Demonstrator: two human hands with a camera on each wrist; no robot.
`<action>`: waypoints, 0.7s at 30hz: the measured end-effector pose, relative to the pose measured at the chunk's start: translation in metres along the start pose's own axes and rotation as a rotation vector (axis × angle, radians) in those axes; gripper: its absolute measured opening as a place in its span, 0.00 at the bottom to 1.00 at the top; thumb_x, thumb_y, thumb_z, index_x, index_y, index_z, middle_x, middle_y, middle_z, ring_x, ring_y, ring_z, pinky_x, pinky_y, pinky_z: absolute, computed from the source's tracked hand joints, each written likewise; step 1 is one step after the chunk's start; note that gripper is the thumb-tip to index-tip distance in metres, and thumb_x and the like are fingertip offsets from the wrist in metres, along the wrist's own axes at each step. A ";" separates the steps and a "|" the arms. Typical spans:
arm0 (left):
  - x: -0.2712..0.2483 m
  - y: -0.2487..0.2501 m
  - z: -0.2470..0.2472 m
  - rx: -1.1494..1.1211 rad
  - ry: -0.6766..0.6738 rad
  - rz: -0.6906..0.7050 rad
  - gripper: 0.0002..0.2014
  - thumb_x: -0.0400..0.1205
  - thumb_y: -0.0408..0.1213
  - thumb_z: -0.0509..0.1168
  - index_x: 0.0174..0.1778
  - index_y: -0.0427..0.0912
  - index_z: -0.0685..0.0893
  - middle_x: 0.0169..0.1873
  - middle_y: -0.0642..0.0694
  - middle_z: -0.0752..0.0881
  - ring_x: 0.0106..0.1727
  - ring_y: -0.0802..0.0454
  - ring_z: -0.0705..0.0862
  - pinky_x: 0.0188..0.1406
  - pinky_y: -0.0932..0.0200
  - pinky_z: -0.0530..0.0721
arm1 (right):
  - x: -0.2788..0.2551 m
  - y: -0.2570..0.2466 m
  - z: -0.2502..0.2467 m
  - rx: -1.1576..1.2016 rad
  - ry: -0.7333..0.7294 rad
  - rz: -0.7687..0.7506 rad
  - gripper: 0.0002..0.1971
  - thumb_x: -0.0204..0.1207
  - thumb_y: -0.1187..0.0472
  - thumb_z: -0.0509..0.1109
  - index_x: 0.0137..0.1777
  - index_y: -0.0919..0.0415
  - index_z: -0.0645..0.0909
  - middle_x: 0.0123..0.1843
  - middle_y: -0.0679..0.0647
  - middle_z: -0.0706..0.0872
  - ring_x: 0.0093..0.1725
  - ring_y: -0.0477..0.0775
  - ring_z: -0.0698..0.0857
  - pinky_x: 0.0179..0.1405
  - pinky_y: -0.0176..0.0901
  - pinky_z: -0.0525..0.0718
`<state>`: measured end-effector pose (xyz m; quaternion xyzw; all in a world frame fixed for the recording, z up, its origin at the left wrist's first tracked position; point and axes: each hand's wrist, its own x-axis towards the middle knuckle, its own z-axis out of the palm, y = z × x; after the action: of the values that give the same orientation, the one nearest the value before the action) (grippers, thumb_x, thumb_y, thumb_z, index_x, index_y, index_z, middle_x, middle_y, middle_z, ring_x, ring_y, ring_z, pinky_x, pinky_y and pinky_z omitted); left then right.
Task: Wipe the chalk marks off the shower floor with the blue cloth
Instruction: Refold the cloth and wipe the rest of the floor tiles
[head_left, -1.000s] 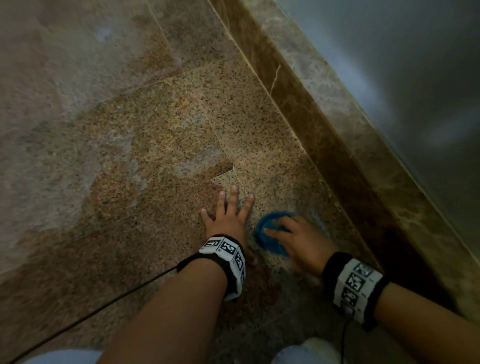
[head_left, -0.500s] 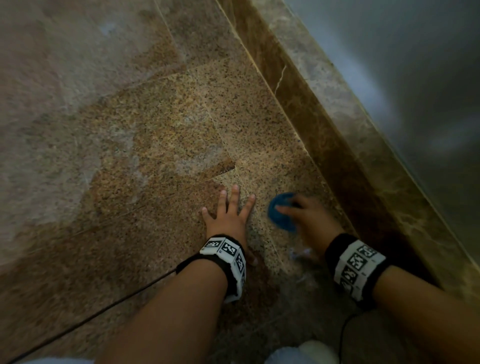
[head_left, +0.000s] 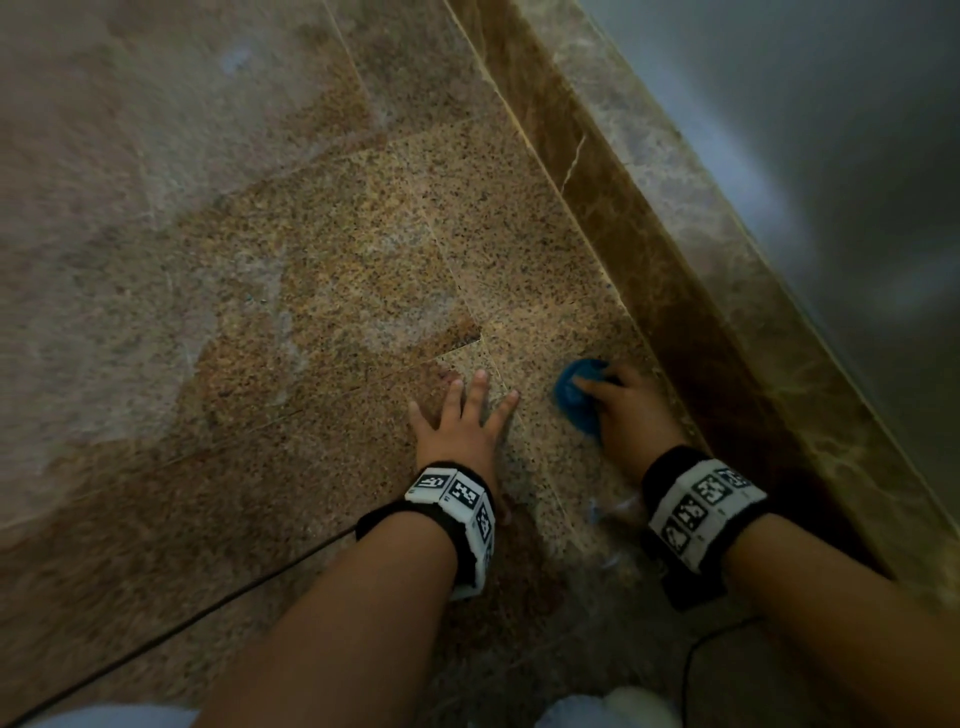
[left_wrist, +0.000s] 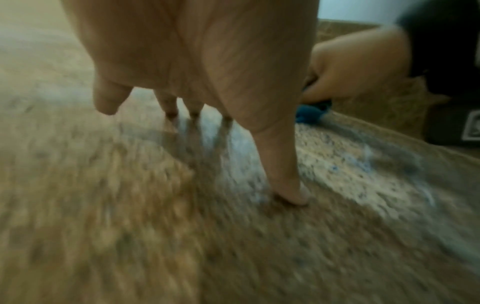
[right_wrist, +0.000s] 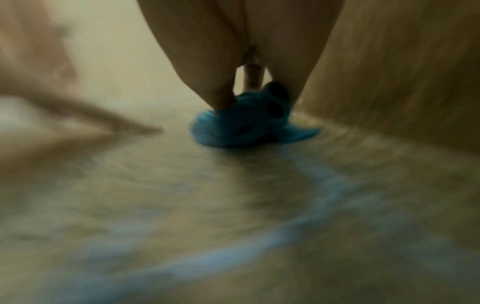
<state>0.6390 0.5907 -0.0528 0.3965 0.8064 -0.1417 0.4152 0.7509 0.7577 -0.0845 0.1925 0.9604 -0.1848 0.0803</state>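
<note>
Right hand bunching blue cloth on floor, left hand flat

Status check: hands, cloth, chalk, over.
Left hand flat on floor. Right hand grips cloth, pressed down. Chalk line remains. Nothing blocking.

shower floor: speckled granite-look stone, matt with chalky haze. Curb beside it: glossy veined marble. blue cloth: soft crumpled fabric.

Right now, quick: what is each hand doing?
Left hand: open, fingers spread flat on the shower floor.
Right hand: fingers curled round the blue cloth, pressing it to the floor.
</note>
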 end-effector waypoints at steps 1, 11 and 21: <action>0.001 0.000 0.001 -0.034 -0.003 -0.002 0.68 0.66 0.60 0.78 0.81 0.57 0.26 0.80 0.48 0.23 0.83 0.41 0.30 0.76 0.22 0.47 | -0.003 -0.008 0.002 -0.008 -0.062 0.041 0.19 0.77 0.65 0.66 0.67 0.52 0.77 0.66 0.62 0.75 0.66 0.66 0.75 0.63 0.56 0.75; 0.002 0.000 0.001 -0.106 -0.021 -0.001 0.68 0.67 0.55 0.80 0.81 0.55 0.26 0.80 0.49 0.23 0.83 0.42 0.29 0.77 0.23 0.47 | 0.022 -0.010 -0.007 -0.045 -0.027 -0.114 0.27 0.70 0.74 0.73 0.70 0.56 0.79 0.71 0.66 0.75 0.67 0.72 0.76 0.66 0.57 0.77; 0.003 0.000 0.003 -0.110 -0.018 0.008 0.69 0.66 0.56 0.80 0.81 0.54 0.27 0.79 0.50 0.21 0.82 0.43 0.27 0.76 0.22 0.45 | 0.012 -0.022 -0.005 -0.175 -0.111 -0.268 0.31 0.77 0.63 0.68 0.80 0.54 0.64 0.81 0.62 0.63 0.73 0.70 0.69 0.68 0.61 0.76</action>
<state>0.6392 0.5904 -0.0572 0.3748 0.8077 -0.0990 0.4442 0.7304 0.7447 -0.0759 0.0446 0.9840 -0.1198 0.1244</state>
